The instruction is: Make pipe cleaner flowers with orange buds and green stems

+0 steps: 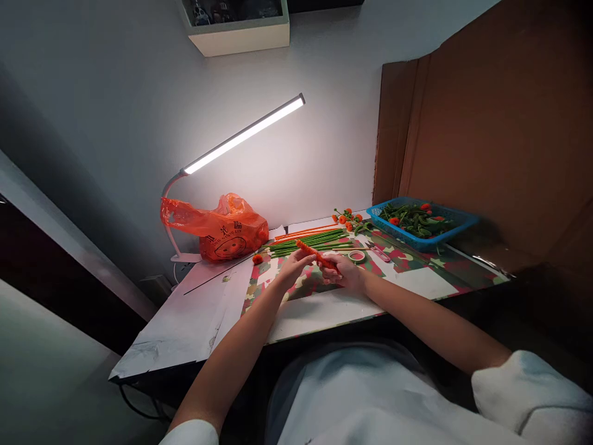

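Observation:
Both hands are close together over the front part of the table. A fuzzy orange pipe cleaner piece (311,250), thick and apparently coiled, slants between them. My right hand (345,272) has its fingers curled around the lower right end. My left hand (296,269) pinches it from the left with fingertips near its middle; the exact contact is partly hidden. Just beyond lie several green pipe cleaner stems (319,240) and a few straight orange pipe cleaners (306,232). A roll of tape (356,256) and pink-handled scissors (380,252) lie right of my right hand.
Orange flowers with green leaves (348,219) lie at the back, beside a blue basket (419,242) of more. An orange plastic bag (231,232) stands left by a lit desk lamp (245,133). A thin dark stick (217,275) and orange pompom (257,259) lie left. Cardboard (486,142) walls the right.

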The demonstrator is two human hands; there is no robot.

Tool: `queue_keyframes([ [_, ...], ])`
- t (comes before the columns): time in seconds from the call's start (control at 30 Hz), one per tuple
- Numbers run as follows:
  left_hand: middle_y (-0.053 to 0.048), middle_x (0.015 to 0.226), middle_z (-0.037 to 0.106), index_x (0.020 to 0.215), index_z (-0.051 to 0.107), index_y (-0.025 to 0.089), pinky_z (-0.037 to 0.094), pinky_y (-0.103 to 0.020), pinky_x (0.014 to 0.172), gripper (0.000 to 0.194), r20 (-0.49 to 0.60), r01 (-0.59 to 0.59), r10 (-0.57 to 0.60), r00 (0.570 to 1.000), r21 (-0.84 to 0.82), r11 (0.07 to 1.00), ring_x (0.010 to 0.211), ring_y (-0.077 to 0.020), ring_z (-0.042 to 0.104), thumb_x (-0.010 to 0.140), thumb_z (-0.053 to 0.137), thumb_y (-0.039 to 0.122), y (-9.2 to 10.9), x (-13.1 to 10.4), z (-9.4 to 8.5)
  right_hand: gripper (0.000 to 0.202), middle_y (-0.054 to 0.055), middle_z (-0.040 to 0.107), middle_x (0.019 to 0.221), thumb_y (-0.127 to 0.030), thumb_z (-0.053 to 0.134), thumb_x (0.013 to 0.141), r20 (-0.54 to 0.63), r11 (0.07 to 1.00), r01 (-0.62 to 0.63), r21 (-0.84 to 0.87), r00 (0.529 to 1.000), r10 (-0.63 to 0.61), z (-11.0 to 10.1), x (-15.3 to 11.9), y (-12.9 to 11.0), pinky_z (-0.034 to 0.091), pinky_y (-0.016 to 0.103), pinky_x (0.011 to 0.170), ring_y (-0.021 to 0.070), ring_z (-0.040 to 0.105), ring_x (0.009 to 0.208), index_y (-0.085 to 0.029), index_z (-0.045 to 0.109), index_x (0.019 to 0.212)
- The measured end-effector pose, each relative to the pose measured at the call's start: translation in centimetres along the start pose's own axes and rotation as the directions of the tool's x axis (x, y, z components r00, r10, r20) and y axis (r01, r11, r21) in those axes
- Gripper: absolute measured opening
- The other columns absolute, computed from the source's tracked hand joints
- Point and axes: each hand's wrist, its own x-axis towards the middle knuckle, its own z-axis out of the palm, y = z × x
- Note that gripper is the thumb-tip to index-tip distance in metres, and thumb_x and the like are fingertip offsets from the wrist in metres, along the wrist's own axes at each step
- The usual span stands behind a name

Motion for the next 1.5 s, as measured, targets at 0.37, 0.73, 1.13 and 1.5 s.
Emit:
queue_keyframes([
  [0.37, -0.004, 0.089, 0.067, 0.086, 0.068, 0.017, 0.04, -0.025, 0.068, 0.024, 0.005, 0.037, -0.037, 0.999, 0.053, 0.998, 0.08, -0.015, 0.057, 0.067, 0.064, 0.031, 0.2, 0.1, 0.3, 0.023, -0.006, 0.04, 0.052, -0.038, 0.059, 0.074, -0.184, 0.972, 0.17, -0.164, 0.962, -0.2, 0.2, 0.4, 0.3, 0.022, 0.019, 0.041, 0.0063, 0.032, 0.043, -0.018, 0.049, 0.076],
  [0.73, -0.004, 0.073, 0.069, 0.075, 0.071, 0.014, 0.043, -0.026, 0.069, 0.028, -0.029, -0.055, 0.056, 0.998, 0.042, 0.998, 0.07, -0.015, 0.057, 0.063, 0.072, 0.039, 0.1, 0.1, 0.6, 0.029, -0.007, 0.035, 0.041, -0.039, 0.046, 0.084, -0.167, 0.965, 0.106, -0.241, 0.975, -0.148, 0.3, 0.6, 0.7, 0.018, 0.021, 0.037, 0.0061, 0.022, 0.035, -0.019, 0.042, 0.063],
  [1.13, -0.001, 0.059, 0.062, 0.064, 0.067, 0.013, 0.035, -0.022, 0.05, 0.016, -0.169, -0.048, 0.086, 0.982, 0.216, 0.975, 0.052, -0.0108, 0.05, 0.063, 0.065, 0.029, -2.2, 0.8, 0.3, 0.034, -0.009, 0.031, 0.042, -0.044, 0.047, 0.084, -0.176, 0.961, 0.06, -0.271, 0.978, -0.11, -0.1, 0.9, 1.1, 0.025, 0.021, 0.04, 0.0055, 0.022, 0.036, -0.02, 0.039, 0.062],
  [1.5, 0.0, 0.058, 0.06, 0.061, 0.065, 0.014, 0.037, -0.022, 0.053, 0.015, -0.177, -0.054, 0.085, 0.981, 0.173, 0.984, 0.053, -0.0104, 0.05, 0.064, 0.062, 0.028, -2.0, 0.6, 0.7, 0.032, -0.012, 0.025, 0.038, -0.044, 0.048, 0.086, -0.154, 0.987, 0.046, -0.152, 0.986, -0.069, -0.2, 0.9, 1.0, 0.016, 0.019, 0.037, 0.0052, 0.013, 0.033, -0.021, 0.038, 0.067],
])
